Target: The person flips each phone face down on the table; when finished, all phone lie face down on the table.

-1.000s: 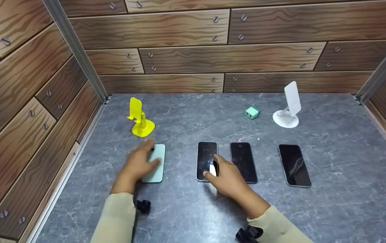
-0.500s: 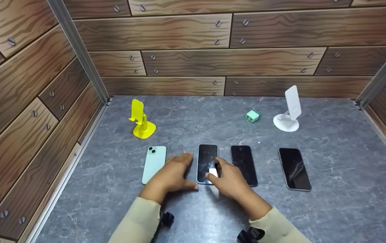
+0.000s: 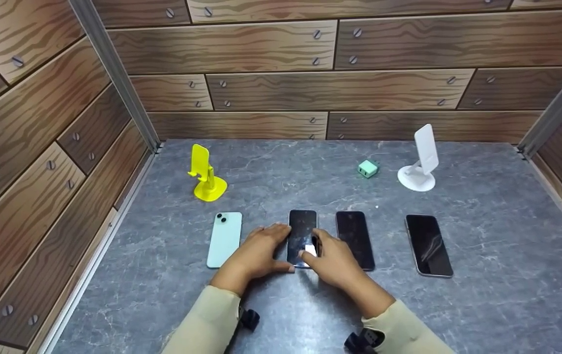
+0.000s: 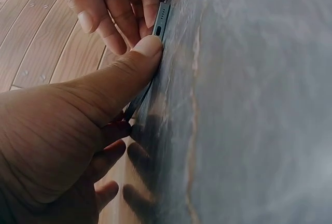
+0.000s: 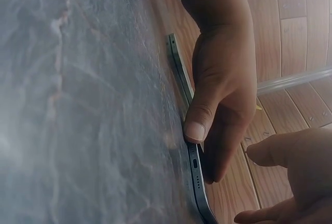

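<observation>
A smartphone (image 3: 302,220) lies screen up on the grey marbled table, mirroring a bright light. My left hand (image 3: 258,251) grips its lower left corner; in the left wrist view the thumb presses the phone's bottom edge (image 4: 161,19) beside the charging port, with the fingers along the side. Over the right part of that screen my right hand (image 3: 335,258) hovers, thumb and forefinger apart; the right wrist view shows nothing between its fingers (image 5: 267,150). To the left lies a mint-green phone (image 3: 224,241), back up. Just right is a second black-screened phone (image 3: 353,233), partly behind the right hand.
Another black-screened phone (image 3: 428,246) lies farther right. At the back left stands a yellow phone stand (image 3: 209,189), at the back right a white phone stand (image 3: 426,150). A small green charger cube (image 3: 368,169) sits near the white one. Wood-patterned walls (image 3: 261,91) enclose the table.
My left hand has left the mint-green phone and moved right to the left edge and bottom corner of the middle smartphone. The right hand has stayed in about the same place.
</observation>
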Available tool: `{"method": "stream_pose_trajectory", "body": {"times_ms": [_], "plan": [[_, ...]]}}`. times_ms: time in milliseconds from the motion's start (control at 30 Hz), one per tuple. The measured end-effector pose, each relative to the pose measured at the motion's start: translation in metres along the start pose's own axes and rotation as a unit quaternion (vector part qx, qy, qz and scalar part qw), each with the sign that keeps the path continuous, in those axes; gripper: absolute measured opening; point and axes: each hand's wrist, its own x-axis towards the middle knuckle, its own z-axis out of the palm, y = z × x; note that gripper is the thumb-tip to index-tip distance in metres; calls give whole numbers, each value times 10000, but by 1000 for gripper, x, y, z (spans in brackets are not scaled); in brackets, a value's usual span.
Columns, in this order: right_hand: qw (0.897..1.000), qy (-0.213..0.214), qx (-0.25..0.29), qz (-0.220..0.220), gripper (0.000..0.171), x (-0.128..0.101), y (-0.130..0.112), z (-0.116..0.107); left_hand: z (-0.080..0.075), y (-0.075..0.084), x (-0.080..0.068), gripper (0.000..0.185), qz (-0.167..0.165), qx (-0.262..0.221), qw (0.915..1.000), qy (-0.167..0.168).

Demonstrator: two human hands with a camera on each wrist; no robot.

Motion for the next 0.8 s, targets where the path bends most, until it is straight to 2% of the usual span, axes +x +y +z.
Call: {"method": "stream_pose_trajectory", "body": {"times_ms": [133,400,567,800], "plan": [[9998,17,164,88,71,0,0,-1,-1,0,2,96,13,133,9999,-15],[9952,-2,934,291,67,3,-3,-3,-1,2,3,92,-16,289,9996,-3],[9854,159,1677,254,63,2,-5,-2,-2,2,2,89,3,329,9995,12],[9725,348,2300,91,60,4,-10,-3,0,0,-1,90,-55,242,9997,59]]}}
